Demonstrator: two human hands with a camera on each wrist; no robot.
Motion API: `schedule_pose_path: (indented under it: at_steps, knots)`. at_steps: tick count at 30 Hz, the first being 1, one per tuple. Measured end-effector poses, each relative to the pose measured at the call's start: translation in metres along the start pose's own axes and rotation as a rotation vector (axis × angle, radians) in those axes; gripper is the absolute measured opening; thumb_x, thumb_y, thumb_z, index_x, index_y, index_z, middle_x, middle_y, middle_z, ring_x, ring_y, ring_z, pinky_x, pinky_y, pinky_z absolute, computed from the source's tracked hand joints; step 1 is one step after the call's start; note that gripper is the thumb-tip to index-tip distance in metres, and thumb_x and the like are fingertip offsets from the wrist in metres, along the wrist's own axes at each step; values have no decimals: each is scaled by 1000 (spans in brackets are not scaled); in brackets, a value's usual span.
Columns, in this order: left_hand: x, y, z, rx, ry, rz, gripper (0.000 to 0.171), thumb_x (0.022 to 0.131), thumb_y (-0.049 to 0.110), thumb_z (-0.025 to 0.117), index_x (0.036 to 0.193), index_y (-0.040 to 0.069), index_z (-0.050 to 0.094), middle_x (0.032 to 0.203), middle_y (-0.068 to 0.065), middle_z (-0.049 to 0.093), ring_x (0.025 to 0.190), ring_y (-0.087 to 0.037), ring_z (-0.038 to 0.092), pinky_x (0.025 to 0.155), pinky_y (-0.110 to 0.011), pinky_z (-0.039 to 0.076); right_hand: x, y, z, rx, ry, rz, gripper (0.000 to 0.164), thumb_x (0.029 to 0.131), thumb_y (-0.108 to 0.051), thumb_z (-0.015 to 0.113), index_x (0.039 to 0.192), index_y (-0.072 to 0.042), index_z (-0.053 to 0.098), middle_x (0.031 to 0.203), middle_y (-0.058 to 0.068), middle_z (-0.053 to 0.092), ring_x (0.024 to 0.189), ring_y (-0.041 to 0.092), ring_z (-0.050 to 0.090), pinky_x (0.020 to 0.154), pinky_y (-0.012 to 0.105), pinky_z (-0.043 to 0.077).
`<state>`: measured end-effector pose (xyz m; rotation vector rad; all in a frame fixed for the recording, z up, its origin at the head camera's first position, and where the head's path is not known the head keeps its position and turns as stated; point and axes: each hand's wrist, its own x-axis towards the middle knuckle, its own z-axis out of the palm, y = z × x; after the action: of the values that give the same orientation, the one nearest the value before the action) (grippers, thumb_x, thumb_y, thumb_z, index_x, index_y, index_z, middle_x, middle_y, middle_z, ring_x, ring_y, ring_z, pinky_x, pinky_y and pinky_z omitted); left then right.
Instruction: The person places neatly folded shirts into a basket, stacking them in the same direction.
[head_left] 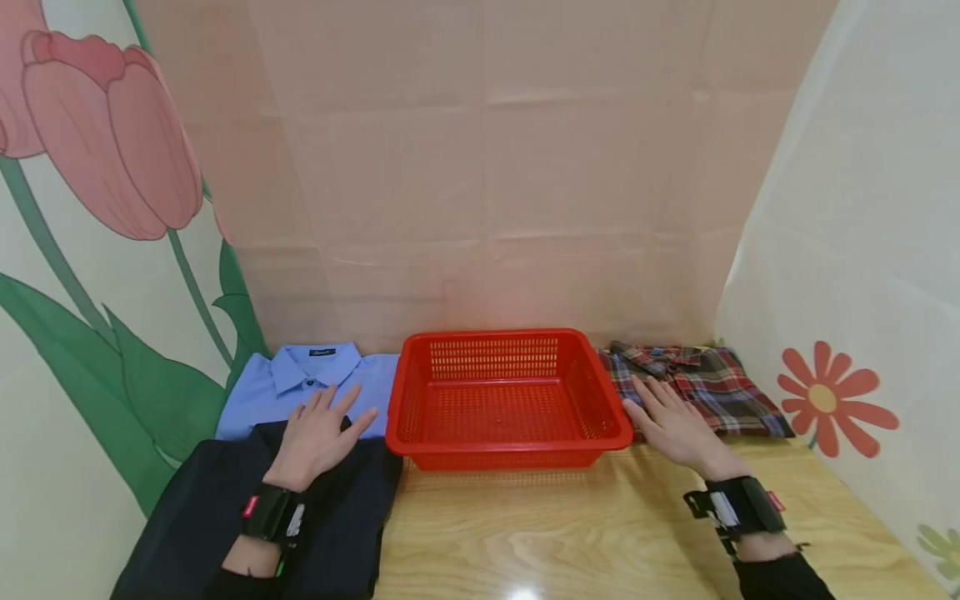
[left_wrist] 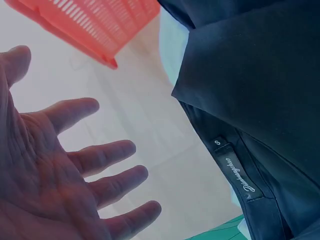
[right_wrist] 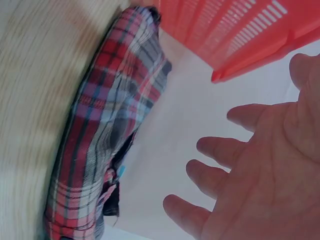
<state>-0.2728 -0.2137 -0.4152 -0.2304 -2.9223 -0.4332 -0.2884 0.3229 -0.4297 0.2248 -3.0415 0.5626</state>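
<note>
A red plastic basket [head_left: 510, 457] with slotted walls stands at the middle back of the table, and I see nothing inside it. My left hand [head_left: 318, 437], fingers spread and straight, hovers over a folded black shirt [head_left: 330, 525]; the left wrist view shows that shirt's collar and label [left_wrist: 239, 170]. Behind it lies a folded light blue shirt [head_left: 251, 404], partly covered by the black one. On the other side, my right hand [head_left: 678, 429] is held palm down with extended fingers, near the basket's right rim and above a folded plaid shirt [head_left: 731, 387]. Neither hand holds anything.
The wooden table [head_left: 495, 533] stretches in front of the basket. A plain beige sheet [head_left: 480, 167] hangs behind it. Flower-printed sheets [head_left: 847, 250] border both sides. Each wrist carries a strapped black device [head_left: 742, 504].
</note>
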Motion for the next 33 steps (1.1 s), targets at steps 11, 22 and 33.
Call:
schedule_pose_path:
  at_steps: [11, 22, 33]
  knots:
    - [-4, 0, -7, 25, 56, 35, 70, 97, 62, 42, 151, 16, 41, 150, -25, 41, 139, -49, 33, 109, -70, 23, -1, -30, -2, -16, 42, -69, 74, 103, -56, 30, 155, -4, 24, 159, 27, 20, 147, 49, 11, 110, 73, 8]
    - [-9, -5, -6, 19, 104, 77, 64, 99, 55, 46, 148, 13, 44, 143, -25, 49, 134, -46, 40, 109, -67, 28, -4, -65, -6, 2, 54, -192, 68, 103, -49, 39, 151, 0, 34, 155, 28, 29, 142, 49, 27, 112, 67, 24]
    - [-18, -22, -12, 21, 108, 22, 68, 100, 58, 42, 143, 6, 49, 140, -26, 51, 124, -46, 51, 99, -65, 41, 3, -105, 3, -23, 24, -287, 67, 102, -48, 43, 150, -2, 36, 155, 23, 34, 146, 42, 26, 117, 61, 19]
